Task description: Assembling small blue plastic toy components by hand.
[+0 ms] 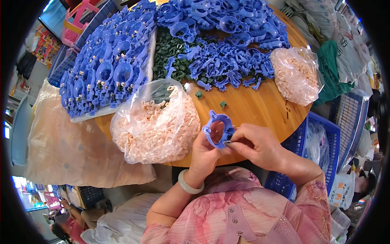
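Observation:
Over the near edge of the table, my left hand (pixel 203 153) is closed around a blue ring-shaped plastic part (pixel 207 129) with small round lugs. My right hand (pixel 260 146) pinches at the ring's lower right side, where something small and dark shows; the fingertips hide what they hold. Two small green plastic pieces (pixel 223 104) lie on the wood just beyond the ring. Left of my left hand sits a clear bag of small cream plastic pieces (pixel 156 134).
A white board (pixel 152 61) carries rows of blue assemblies at the left. Heaps of blue parts (pixel 227 61) and dark green pieces (pixel 162 49) cover the round table's (pixel 264 105) far side. Another bag of cream pieces (pixel 295 77) stands right; blue crates (pixel 334 150) flank the table. Another person (pixel 77 223) sits lower left.

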Motion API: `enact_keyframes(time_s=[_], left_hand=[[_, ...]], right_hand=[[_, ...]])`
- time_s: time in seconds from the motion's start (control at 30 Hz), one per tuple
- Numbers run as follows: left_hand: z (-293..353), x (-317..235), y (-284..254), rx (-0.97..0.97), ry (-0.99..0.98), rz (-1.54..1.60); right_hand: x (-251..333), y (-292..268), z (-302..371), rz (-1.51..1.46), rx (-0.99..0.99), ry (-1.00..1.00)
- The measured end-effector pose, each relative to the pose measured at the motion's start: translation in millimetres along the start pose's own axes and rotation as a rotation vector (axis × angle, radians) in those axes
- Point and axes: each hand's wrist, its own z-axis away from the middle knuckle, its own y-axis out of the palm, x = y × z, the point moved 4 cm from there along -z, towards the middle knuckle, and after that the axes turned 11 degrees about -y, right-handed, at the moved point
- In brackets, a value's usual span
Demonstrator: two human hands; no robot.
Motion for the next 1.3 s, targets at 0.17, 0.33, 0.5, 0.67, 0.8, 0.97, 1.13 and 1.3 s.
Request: enact_keyframes(time_s=[0.17, 0.33, 0.5, 0.67, 0.8, 0.97, 1.13, 1.3], left_hand=[[-1, 0, -1, 0.010, -0.069, 0.137], [-1, -1, 0, 0.020, -0.043, 0.135], [-2, 1, 0, 0.020, -0.035, 0.094], [0, -3, 1, 0.003, 0.037, -0.037], [1, -2, 4, -0.015, -0.010, -0.065], [0, -2, 1, -0.160, -0.058, -0.050], [-2, -4, 4, -0.085, -0.035, 0.040], [-5, -4, 5, -0.029, -0.026, 0.056]], right_hand=[[-1, -7, -3, -0.042, -0.039, 0.027], [0, -6, -3, -0.021, -0.033, -0.039], [0, -4, -2, 0.004, -0.006, -0.046], [-1, 0, -3, 0.088, -0.001, -0.148], [3, -4, 0, 0.201, 0.061, -0.237], [-14, 6, 0, 0.041, 0.034, -0.175], [-14, -39, 1, 0.135, -0.162, -0.165], [-86, -155, 12, 0.424, -0.560, 0.091]])
